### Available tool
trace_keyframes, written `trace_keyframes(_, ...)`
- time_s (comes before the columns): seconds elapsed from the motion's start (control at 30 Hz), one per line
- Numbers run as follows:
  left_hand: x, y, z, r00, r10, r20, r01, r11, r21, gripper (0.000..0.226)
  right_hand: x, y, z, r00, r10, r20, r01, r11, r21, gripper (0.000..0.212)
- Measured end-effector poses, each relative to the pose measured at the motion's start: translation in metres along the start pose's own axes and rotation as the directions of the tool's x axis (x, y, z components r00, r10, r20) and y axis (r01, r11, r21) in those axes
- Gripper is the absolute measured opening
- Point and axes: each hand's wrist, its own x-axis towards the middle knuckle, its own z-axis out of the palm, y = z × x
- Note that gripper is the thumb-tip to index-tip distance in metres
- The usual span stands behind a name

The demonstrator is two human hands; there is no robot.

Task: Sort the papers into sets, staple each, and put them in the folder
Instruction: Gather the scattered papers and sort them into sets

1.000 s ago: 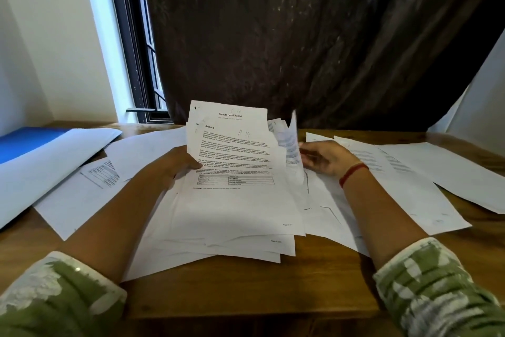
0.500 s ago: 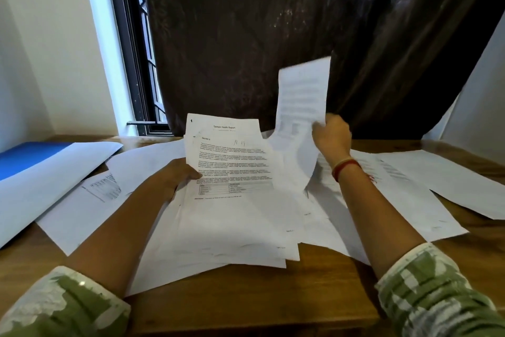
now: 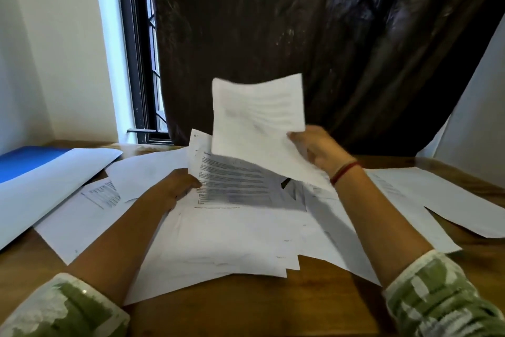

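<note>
The wooden table (image 3: 246, 306) is covered from its left edge to its right with loose papers (image 3: 410, 200). The blue folder (image 3: 24, 161) lies at the far left corner, partly under a large white sheet. In the middle, the left hand (image 3: 175, 186) pinches the left edge of a printed stack (image 3: 232, 241). A second ago the right hand (image 3: 317, 150) was low among the papers; now it pinches one sheet (image 3: 257, 123) by its lower right side, raised over the stack. Sorting is probably midway: nothing looks stapled.
</note>
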Motion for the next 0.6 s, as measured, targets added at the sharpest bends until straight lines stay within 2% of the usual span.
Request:
trace_keyframes(0.1,-0.008,0.003,0.003,1.000,-0.007,-0.029,0.006,1.000,-0.028,0.015,-0.007,0.043,0.023,0.994,0.069,0.087,-0.054,0.985,-0.166,0.028)
trace_keyframes(0.13,-0.009,0.002,0.005,0.999,-0.016,-0.041,0.013,0.997,-0.069,0.021,-0.009,0.054,0.030,0.992,0.084,0.091,-0.065,0.980,-0.188,0.027)
trace_keyframes(0.2,-0.014,0.006,0.007,0.995,0.056,-0.085,-0.070,0.982,-0.177,0.031,-0.015,0.071,0.039,0.987,0.096,0.129,-0.076,0.985,-0.152,0.029)
trace_keyframes(0.27,-0.018,0.012,0.006,0.988,0.136,-0.079,-0.151,0.958,-0.245,0.027,-0.022,0.082,0.046,0.982,0.083,0.171,-0.064,0.991,-0.114,0.029)
trace_keyframes(0.37,-0.015,0.013,0.004,0.999,0.040,-0.016,-0.043,0.947,-0.319,0.040,-0.030,0.090,0.053,0.989,0.049,0.143,-0.034,0.994,-0.101,0.018)
trace_keyframes(0.4,-0.015,0.010,0.002,0.999,0.024,-0.027,-0.031,0.952,-0.305,0.042,-0.031,0.091,0.055,0.991,0.048,0.124,-0.033,0.993,-0.117,0.016)
trace_keyframes(0.47,-0.007,0.003,0.001,1.000,0.000,-0.017,-0.002,0.990,-0.144,0.050,-0.029,0.093,0.055,0.991,0.050,0.124,-0.037,0.994,-0.101,0.016)
trace_keyframes(0.53,-0.003,0.000,0.004,1.000,0.003,-0.001,-0.003,1.000,0.004,0.041,-0.025,0.092,0.050,0.996,0.046,0.074,-0.039,0.995,-0.091,0.026)
trace_keyframes(0.57,-0.001,-0.002,0.005,1.000,0.010,-0.009,-0.010,0.998,0.059,0.037,-0.021,0.089,0.043,1.000,0.022,0.004,-0.021,0.982,-0.188,0.033)
trace_keyframes(0.6,0.001,-0.003,0.006,1.000,0.016,-0.013,-0.015,0.995,0.095,0.035,-0.017,0.086,0.033,0.996,-0.029,-0.082,-0.005,0.923,-0.386,0.037)
